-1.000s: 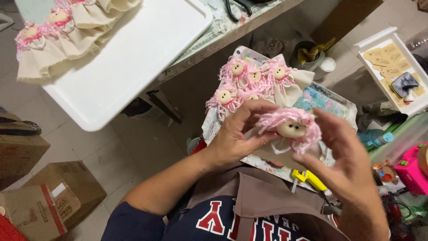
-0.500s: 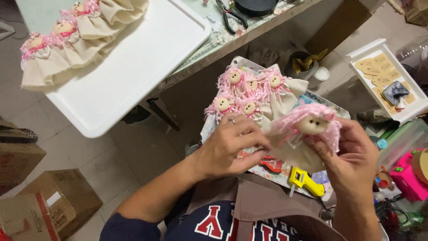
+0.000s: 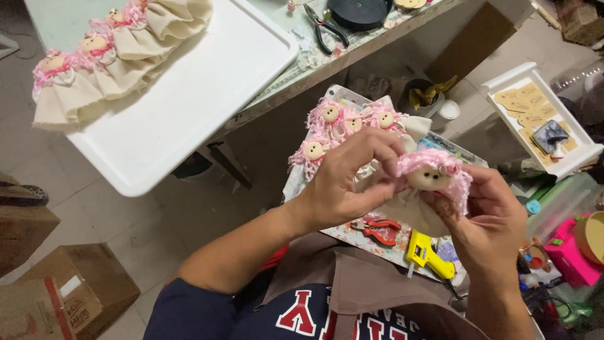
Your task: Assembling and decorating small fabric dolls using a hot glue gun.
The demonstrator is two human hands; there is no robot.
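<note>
A small doll with pink yarn hair, a round wooden face and a cream dress is held between both hands above my lap. My right hand grips it from below and from the right side. My left hand pinches the doll's left side, at the hair and dress. Behind the hands, several like dolls lie on a patterned board.
A white tray on the table holds a row of finished dolls. A yellow glue gun and red pliers lie on the board. Another white tray with tags sits at right. Cardboard boxes stand at lower left.
Both hands have kept hold of the doll and shifted it slightly to the right. The left hand, apart from it half a second ago, is back on its side.
</note>
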